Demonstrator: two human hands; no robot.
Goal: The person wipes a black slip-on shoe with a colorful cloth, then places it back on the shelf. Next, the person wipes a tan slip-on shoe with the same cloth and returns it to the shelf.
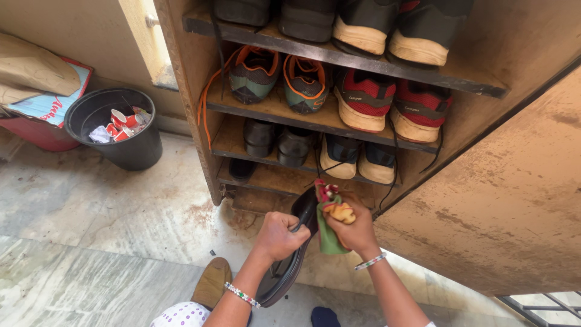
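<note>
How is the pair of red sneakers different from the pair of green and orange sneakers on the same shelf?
The red sneakers are red and black with thick cream soles; the green and orange sneakers are grey-green with orange trim and dark soles. The red pair stands on the right side, the green pair on the left. An orange lace hangs from the green pair; dark laces hang from the red pair. Both pairs show their heels.

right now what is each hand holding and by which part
The left hand holds a black shoe by the side edge near its middle. The right hand has a bunched green, red and yellow cloth in its grip, pressed against the shoe's upper end.
</note>
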